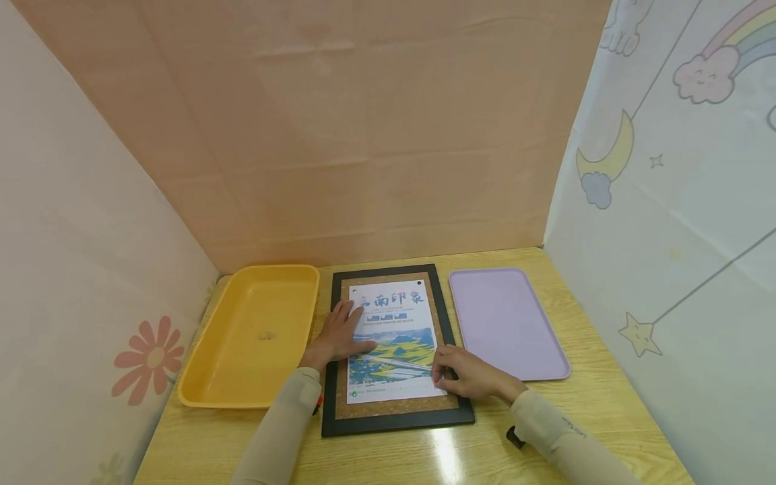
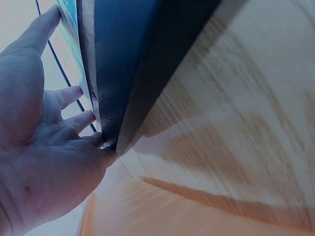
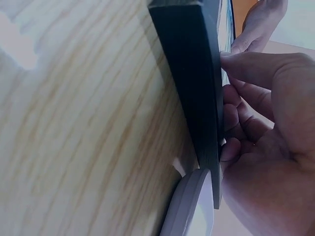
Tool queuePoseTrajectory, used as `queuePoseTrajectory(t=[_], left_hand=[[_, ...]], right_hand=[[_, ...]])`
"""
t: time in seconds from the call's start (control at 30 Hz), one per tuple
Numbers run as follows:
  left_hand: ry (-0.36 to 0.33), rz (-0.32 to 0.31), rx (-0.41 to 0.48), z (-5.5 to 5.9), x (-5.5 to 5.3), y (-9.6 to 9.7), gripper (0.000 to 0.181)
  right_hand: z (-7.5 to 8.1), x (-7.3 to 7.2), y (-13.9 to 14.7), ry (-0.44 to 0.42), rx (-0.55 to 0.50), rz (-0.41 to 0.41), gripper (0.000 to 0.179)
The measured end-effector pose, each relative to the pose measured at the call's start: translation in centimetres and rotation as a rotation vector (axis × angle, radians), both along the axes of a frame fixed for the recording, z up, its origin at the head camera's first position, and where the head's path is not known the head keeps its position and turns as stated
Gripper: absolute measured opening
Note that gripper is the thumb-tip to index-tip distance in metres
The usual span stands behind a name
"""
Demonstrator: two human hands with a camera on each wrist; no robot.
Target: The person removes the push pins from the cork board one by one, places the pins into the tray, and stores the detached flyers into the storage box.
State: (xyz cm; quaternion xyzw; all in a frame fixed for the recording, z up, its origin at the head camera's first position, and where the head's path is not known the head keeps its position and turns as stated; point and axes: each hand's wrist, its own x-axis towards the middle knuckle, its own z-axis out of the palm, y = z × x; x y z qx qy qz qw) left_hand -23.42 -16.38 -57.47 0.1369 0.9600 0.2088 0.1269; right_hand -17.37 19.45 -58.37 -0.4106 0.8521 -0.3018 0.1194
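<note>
Poster (image 1: 400, 340) lies flat on the cork board (image 1: 397, 408), best held still by the left hand (image 1: 339, 335) spread over its nine o'clock side, while the right hand (image 1: 468, 374), seemingly pinching a hidden pin at the five o'clock corner, should press straight down.

Smooth paper poster (image 1: 397, 337), board (image 1: 400, 408) apparently cork

Under the left hand (image 1: 339, 335), the white poster (image 1: 394, 347) bears blue lettering above a blue, green and yellow landscape. Around it run speckled brown cork (image 1: 394, 408) and a black frame (image 1: 397, 424). Left of that hand lies an orange-yellow tray (image 1: 242, 364); right of the right hand (image 1: 467, 372), a plain lilac tray (image 1: 509, 323). Both sleeves (image 1: 285, 421) are beige, the table (image 1: 388, 461) yellowish wood-grain.
</note>
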Motion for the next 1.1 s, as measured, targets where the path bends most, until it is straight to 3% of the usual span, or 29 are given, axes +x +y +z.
queuePoseTrajectory(t=[1.1], left_hand=[[-0.001,-0.001,0.015,0.19,0.11,0.03,0.105]], right_hand=[[-0.21,-0.05,0.21,-0.044,-0.009,0.006,0.011]])
